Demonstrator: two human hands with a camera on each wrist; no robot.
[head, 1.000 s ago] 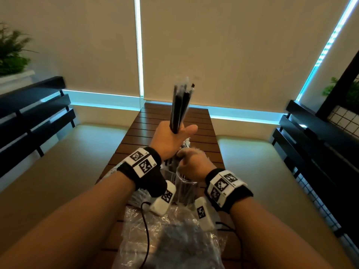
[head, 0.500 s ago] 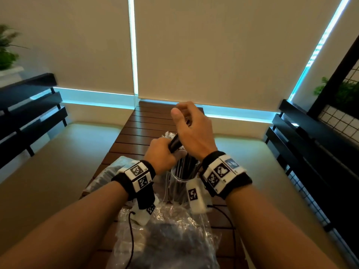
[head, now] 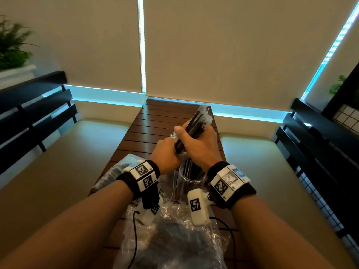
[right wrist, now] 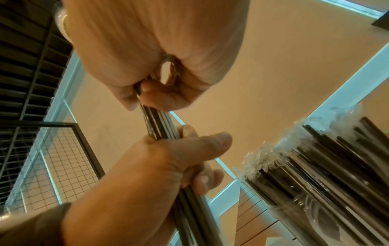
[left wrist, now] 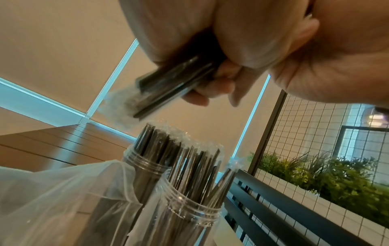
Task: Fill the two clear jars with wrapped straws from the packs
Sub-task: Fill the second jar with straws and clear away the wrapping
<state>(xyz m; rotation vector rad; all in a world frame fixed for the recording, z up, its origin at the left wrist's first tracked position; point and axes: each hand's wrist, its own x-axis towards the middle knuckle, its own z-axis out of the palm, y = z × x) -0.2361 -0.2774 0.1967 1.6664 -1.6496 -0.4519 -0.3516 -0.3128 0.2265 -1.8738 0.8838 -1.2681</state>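
Both hands grip one bundle of black wrapped straws (head: 196,123) just above the jars. My left hand (head: 167,152) holds its lower part, and my right hand (head: 197,144) closes round it higher up. The bundle tilts up and to the right, clear wrapper ends at its top. In the right wrist view the left hand (right wrist: 160,159) sits below the right hand (right wrist: 147,93) on the straws (right wrist: 160,123). Two clear jars stand below, a near jar (left wrist: 189,209) and a far jar (left wrist: 143,164), both holding upright straws. The head view shows one jar (head: 191,181).
An opened plastic pack of straws (head: 171,239) lies at the near end of the slatted wooden table (head: 155,117). Another pack (head: 116,171) lies at the left. Black slatted benches (head: 29,113) flank both sides. Wrist-camera cables (head: 135,230) trail over the pack.
The left hand has lowered the bundle from upright and high. The right hand left the jar, rose and took hold of the bundle, which now tilts to the right.
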